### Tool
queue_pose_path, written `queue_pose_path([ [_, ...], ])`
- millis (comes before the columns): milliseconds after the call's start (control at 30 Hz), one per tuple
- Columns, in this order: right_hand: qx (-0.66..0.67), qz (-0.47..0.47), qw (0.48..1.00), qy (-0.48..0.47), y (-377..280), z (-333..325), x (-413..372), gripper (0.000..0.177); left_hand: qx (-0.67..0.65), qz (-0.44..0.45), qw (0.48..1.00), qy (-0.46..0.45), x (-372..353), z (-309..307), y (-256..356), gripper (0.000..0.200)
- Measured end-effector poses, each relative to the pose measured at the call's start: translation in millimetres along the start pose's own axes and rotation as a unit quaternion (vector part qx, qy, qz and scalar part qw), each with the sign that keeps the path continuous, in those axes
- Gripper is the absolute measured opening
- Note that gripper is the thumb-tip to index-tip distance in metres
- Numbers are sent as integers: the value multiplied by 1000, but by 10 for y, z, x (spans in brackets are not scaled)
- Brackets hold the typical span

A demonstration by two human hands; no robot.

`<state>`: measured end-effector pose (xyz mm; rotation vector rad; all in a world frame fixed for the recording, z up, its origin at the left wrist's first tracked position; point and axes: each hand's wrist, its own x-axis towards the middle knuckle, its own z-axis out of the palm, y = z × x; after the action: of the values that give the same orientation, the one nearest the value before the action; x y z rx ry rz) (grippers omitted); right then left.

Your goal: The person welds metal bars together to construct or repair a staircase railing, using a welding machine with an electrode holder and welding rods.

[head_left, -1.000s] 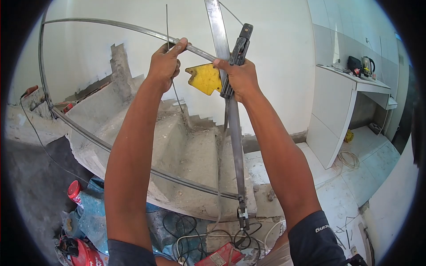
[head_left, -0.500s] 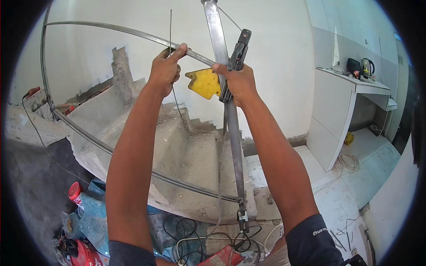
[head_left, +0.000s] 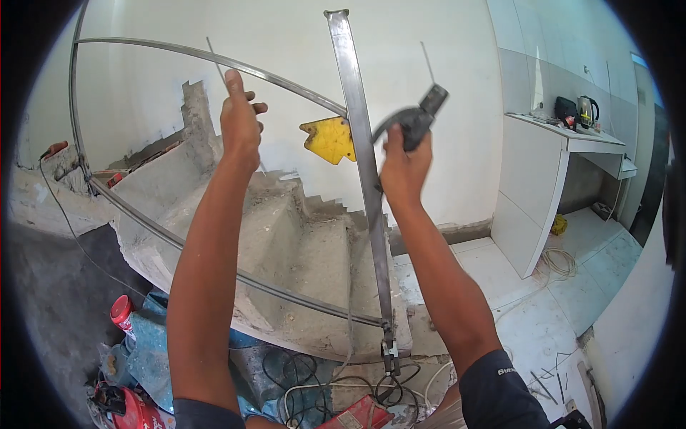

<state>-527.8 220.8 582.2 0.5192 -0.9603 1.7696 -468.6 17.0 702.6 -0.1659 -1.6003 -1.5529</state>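
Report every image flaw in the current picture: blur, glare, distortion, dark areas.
Head view: apparent motion blur softens the electrode holder in the right hand; head view: bright glare streaks the upper part of the metal post; head view: the lower rail looks bowed, probably wide-angle distortion; head view: black vignetting fills the corners.

We're in what looks like a home under construction.
We see rough concrete stairs, a bare-metal railing and a tiled counter bearing an electric kettle.
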Motion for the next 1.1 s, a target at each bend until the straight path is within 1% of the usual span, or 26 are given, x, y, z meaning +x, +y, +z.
queue_pose_path([
  [33,-12,26,999,-30,-70,-170,-100,26,8,0,1000,2,-20,-50,53,80],
  [67,-26,54,996,-61,-161,-359,-212,33,5,-3,1000,1,-40,-79,98,80],
  [100,-31,55,996,-63,-254,-521,-318,33,-20,12,1000,-11,-72,-114,130,72],
  [133,-77,42,989,-115,-346,-666,-419,33,-45,26,998,-21,-118,-158,172,65],
  [167,-122,32,978,-168,-405,-796,-509,33,-68,37,996,-32,-153,-182,224,46],
  [200,-126,38,976,-172,-421,-916,-577,33,-67,28,997,-29,-150,-210,239,46],
  [267,-145,44,964,-217,-413,-1102,-636,36,-143,46,985,-89,-114,-248,293,37],
  [300,-181,23,954,-237,-438,-1157,-660,39,-163,50,980,-102,-143,-248,345,30],
  [333,-179,17,955,-236,-468,-1165,-671,39,-166,56,979,-103,-145,-252,387,30],
  [400,-257,-76,929,-255,-561,-1142,-681,43,-222,20,961,-165,-181,-270,463,34],
  [433,-283,-169,912,-245,-556,-1114,-664,49,-223,26,960,-168,-182,-285,495,34],
  [467,-282,-175,912,-241,-580,-1084,-655,49,-219,24,960,-172,-172,-311,521,35],
  [533,-372,-204,871,-248,-646,-1065,-688,57,-216,26,960,-179,-209,-338,550,36],
  [600,-394,-213,860,-244,-616,-1069,-706,61,-193,-7,967,-168,-256,-373,589,38],
  [633,-416,-202,850,-251,-625,-1056,-712,61,-170,-7,972,-164,-250,-388,568,42],
  [667,-438,-191,840,-259,-637,-1037,-718,61,-137,-18,972,-189,-219,-443,556,56],
  [700,-436,-192,842,-254,-659,-1020,-727,61,-137,-11,972,-189,-255,-442,577,56],
  [733,-431,-198,844,-251,-684,-1001,-741,61,-83,-40,979,-181,-309,-426,609,68],
  [800,-392,-166,870,-250,-753,-984,-766,60,23,-99,981,-165,-414,-408,641,92],
  [833,-372,-175,878,-243,-789,-958,-765,58,51,-115,971,-203,-428,-461,610,92],
  [867,-370,-178,879,-242,-786,-954,-761,58,51,-112,972,-202,-458,-472,571,92],
  [933,-297,-135,918,-227,-750,-973,-773,57,82,-122,968,-202,-539,-482,490,88],
  [967,-295,-137,918,-227,-683,-1009,-787,57,52,-126,974,-179,-585,-477,451,70],
  [1000,-243,-109,937,-224,-585,-1054,-800,57,52,-124,975,-178,-570,-496,374,70],
  [1067,-190,-76,954,-221,-554,-1075,-839,58,-17,-52,986,-155,-530,-539,214,49],
  [1100,-137,-21,968,-211,-580,-1065,-871,58,-15,-56,986,-155,-544,-535,238,49],
])
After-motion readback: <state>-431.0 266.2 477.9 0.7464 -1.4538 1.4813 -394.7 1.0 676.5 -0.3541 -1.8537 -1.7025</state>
